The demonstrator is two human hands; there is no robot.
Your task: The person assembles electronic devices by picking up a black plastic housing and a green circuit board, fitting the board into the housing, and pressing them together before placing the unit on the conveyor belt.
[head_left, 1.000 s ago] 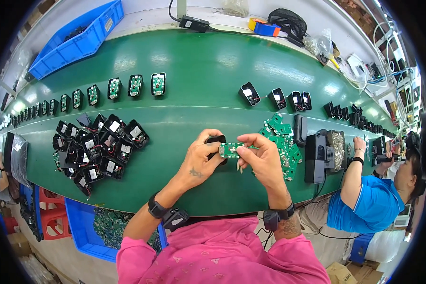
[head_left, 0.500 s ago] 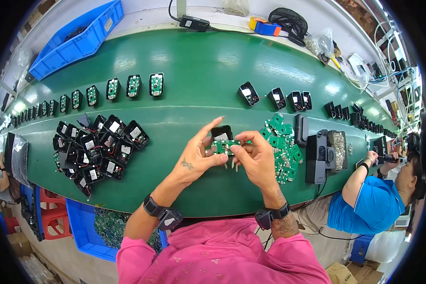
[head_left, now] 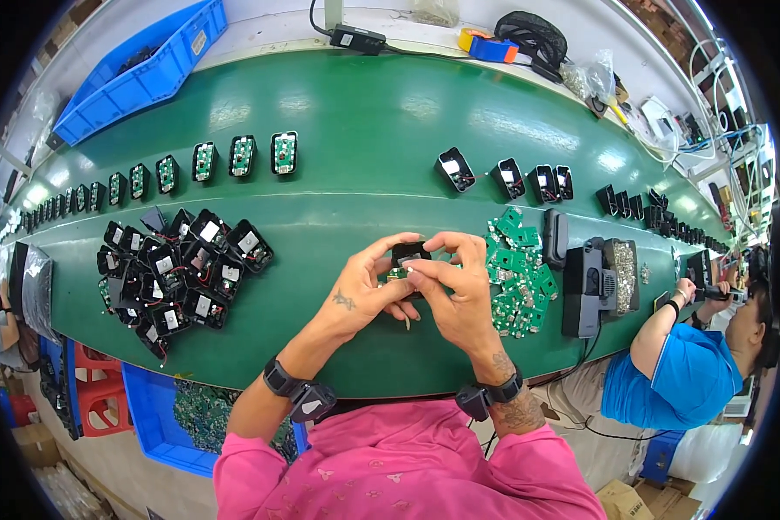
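Both hands meet over the near middle of the bench. My left hand [head_left: 352,293] is closed around a small black plastic housing [head_left: 410,248], whose open top faces up. A green circuit board [head_left: 396,273] lies against the housing, mostly covered by fingers. My right hand [head_left: 458,290] pinches at the board with thumb and forefinger; the exact contact is hidden. To the right of that hand is a loose heap of green circuit boards [head_left: 520,260]. Left of my hands sits a pile of black housings [head_left: 166,270] with wires and pale parts inside.
A row of housings fitted with boards [head_left: 243,157] runs along the far left; open housings [head_left: 510,178] stand at far right. Beyond the board heap are a black device [head_left: 583,290] and a box of small metal parts [head_left: 620,269]. A person in blue [head_left: 676,368] works at right.
The board was held level in plain view between both hands; now it is tilted and largely covered. My right fingers have closed in over it, toward the left hand.
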